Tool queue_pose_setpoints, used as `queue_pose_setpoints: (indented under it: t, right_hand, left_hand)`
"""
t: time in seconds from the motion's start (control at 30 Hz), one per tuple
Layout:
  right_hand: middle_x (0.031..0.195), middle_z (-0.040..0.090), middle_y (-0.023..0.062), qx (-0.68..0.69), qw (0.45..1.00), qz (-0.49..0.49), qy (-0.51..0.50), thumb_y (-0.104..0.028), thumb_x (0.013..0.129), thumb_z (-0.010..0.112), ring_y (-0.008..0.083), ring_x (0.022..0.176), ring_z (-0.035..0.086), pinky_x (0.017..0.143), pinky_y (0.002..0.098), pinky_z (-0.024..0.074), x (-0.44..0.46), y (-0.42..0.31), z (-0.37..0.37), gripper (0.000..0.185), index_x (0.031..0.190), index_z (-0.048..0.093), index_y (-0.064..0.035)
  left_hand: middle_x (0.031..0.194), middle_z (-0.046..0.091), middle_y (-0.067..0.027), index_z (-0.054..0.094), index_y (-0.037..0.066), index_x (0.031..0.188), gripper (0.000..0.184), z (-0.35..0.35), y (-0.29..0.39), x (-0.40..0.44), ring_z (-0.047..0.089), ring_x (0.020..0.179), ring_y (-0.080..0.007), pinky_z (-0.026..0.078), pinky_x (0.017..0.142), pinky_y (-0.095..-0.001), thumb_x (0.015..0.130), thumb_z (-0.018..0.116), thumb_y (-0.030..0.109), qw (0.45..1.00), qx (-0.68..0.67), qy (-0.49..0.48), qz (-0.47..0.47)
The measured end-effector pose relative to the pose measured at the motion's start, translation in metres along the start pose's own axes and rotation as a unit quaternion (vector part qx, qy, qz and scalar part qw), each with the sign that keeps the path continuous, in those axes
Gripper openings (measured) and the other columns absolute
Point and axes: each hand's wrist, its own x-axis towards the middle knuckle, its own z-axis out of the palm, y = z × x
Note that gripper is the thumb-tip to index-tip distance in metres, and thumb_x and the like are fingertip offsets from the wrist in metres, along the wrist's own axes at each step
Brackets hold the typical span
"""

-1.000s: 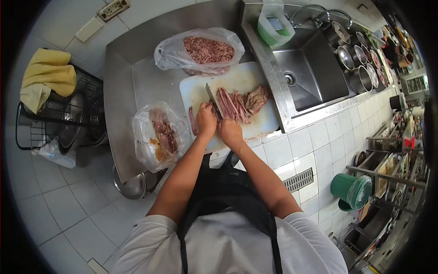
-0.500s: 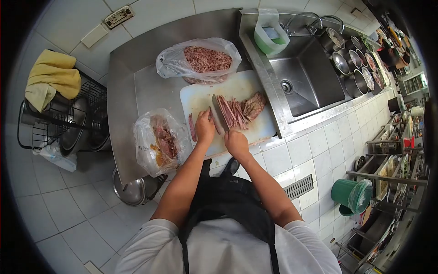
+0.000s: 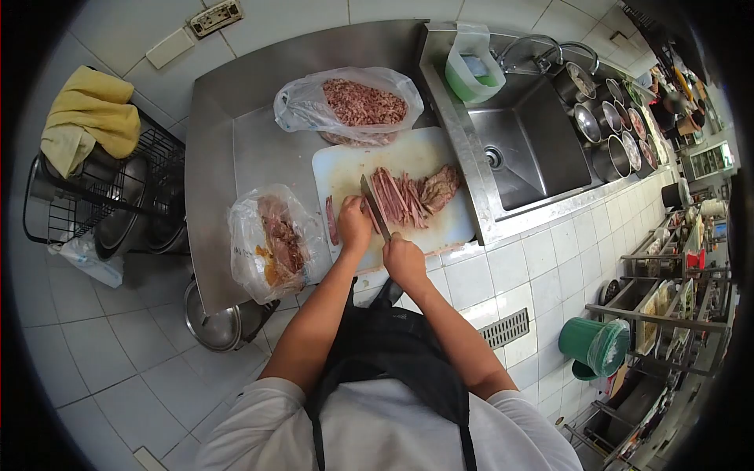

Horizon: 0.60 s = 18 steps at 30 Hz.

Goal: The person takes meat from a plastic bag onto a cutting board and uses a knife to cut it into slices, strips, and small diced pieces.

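My right hand (image 3: 404,259) is wrapped round the handle of a knife (image 3: 374,206), whose blade points away from me over a white cutting board (image 3: 334,162). Left of the blade, my left hand (image 3: 355,224) has its fingers curled down on a piece of meat, mostly hidden beneath them. Several cut strips of meat (image 3: 399,198) lie just right of the blade. Beyond them sits an uncut chunk of meat (image 3: 440,188). One more strip (image 3: 331,220) rests by the board's left edge.
Behind the board is a plastic bag of minced meat (image 3: 363,104); a bag of meat pieces (image 3: 279,235) lies to the left. A sink (image 3: 526,141) adjoins on the right, with a green container (image 3: 473,74) at its corner. A wire rack (image 3: 67,192) stands far left.
The knife has tilted slightly and moved a little left, close against my left fingers. The strips right of it lie more spread out. The whole view has shifted slightly.
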Motion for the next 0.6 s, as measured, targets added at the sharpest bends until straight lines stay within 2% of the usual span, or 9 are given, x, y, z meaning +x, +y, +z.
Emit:
queue_pose_setpoints:
  t: [0.13, 0.6]
  right_hand:
    - [0.072, 0.068, 0.0305, 0.020, 1.000, 0.004, 0.000, -0.019, 0.096, 0.058, 0.0481, 0.068, 0.070, 0.065, 0.0583, 0.0569, 0.000, -0.001, 0.001, 0.023, 0.087, 0.060, 0.0020]
    - [0.075, 0.069, 0.0312, 0.032, 0.999, 0.019, -0.031, -0.018, 0.096, 0.058, 0.0482, 0.071, 0.071, 0.066, 0.0563, 0.0580, 0.008, -0.002, 0.011, 0.024, 0.090, 0.060, 0.0048]
  left_hand:
    - [0.111, 0.070, -0.0147, 0.074, 0.001, 0.107, 0.020, 0.003, -0.001, 0.001, 0.069, 0.100, -0.0381, 0.055, 0.084, -0.0457, 0.088, 0.067, 0.004, 1.000, 0.006, -0.011, -0.019]
    - [0.108, 0.070, -0.0166, 0.074, -0.005, 0.098, 0.016, 0.000, -0.002, 0.004, 0.069, 0.097, -0.0388, 0.056, 0.086, -0.0457, 0.086, 0.066, 0.003, 0.998, 0.041, -0.032, 0.039]
